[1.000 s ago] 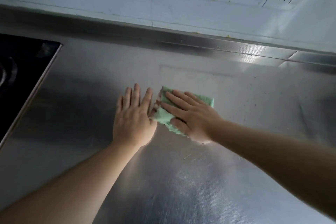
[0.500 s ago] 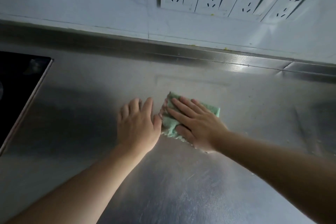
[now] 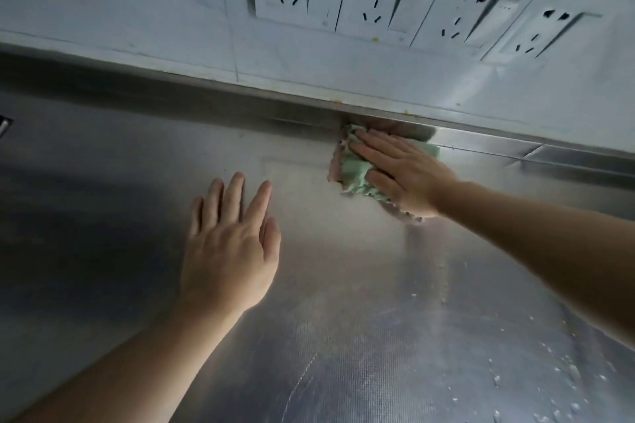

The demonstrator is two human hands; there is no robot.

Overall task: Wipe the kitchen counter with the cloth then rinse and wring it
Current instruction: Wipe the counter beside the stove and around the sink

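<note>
A light green cloth (image 3: 354, 172) with a pinkish edge lies bunched on the steel kitchen counter (image 3: 343, 336), pushed up against the raised back rim (image 3: 213, 106). My right hand (image 3: 402, 172) lies flat on top of the cloth with fingers spread, pressing it down and covering most of it. My left hand (image 3: 230, 251) rests palm down on the bare counter, apart from the cloth, to its left and nearer to me, and holds nothing.
A row of white wall sockets (image 3: 395, 3) sits on the tiled wall above the rim. Water drops and crumbs (image 3: 567, 374) dot the counter at the lower right. A corner of the hob (image 3: 3, 125) shows at the far left edge.
My right hand has slid the cloth away from me to the back rim. The left hand, which was beside the cloth, stayed behind. The view has shifted right, so the hob is nearly out of view.
</note>
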